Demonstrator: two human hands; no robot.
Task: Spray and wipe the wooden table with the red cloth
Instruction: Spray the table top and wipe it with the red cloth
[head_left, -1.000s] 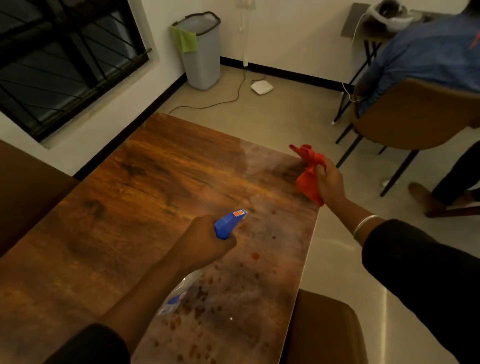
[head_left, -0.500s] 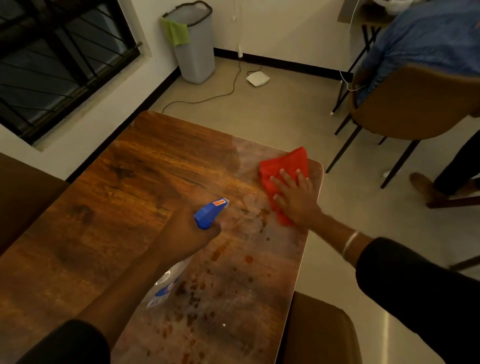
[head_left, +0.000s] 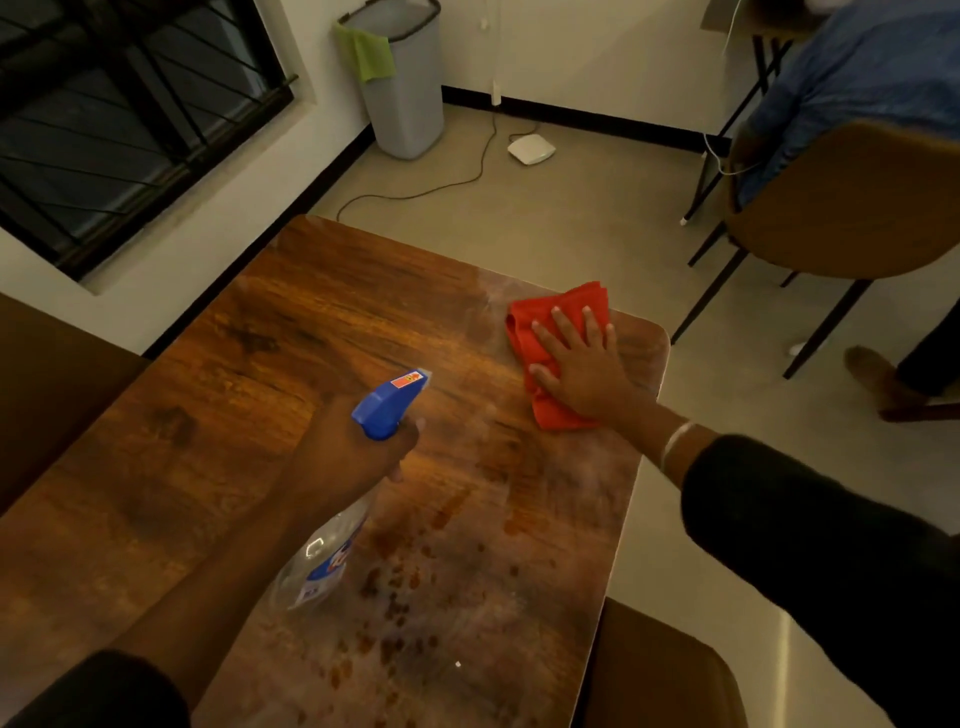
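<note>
counter (head_left: 291, 374): big wooden top, cloudy wet film down the right side and a patch of dark reddish spots near the front. My guess is the spots just smear around if the cloth drags through them without enough spray.
seated person (head_left: 857, 78): blue shirt, on a brown chair (head_left: 852, 208) off the far right corner. Not touching the counter, but a long swipe off that edge could fling drips their way.
near chair (head_left: 660, 670): tucked in at the front right edge, might catch runoff.
bin (head_left: 405, 83): grey, against the wall with a green rag (head_left: 370, 52) over the rim, well clear.
cable (head_left: 441, 176): runs across the floor to a white box (head_left: 531, 148), only a trip risk.
right hand (head_left: 584, 364): grip is flat, fingers spread, pressing down on the red cloth (head_left: 540, 338) near the far right corner. The cloth sits close to the edge, so it could slide off.
left hand (head_left: 348, 457): grip wrapped round the spray bottle (head_left: 384, 415), held over the middle, nozzle aimed roughly toward the cloth. A stray squeeze would wet the wiping hand.
</note>
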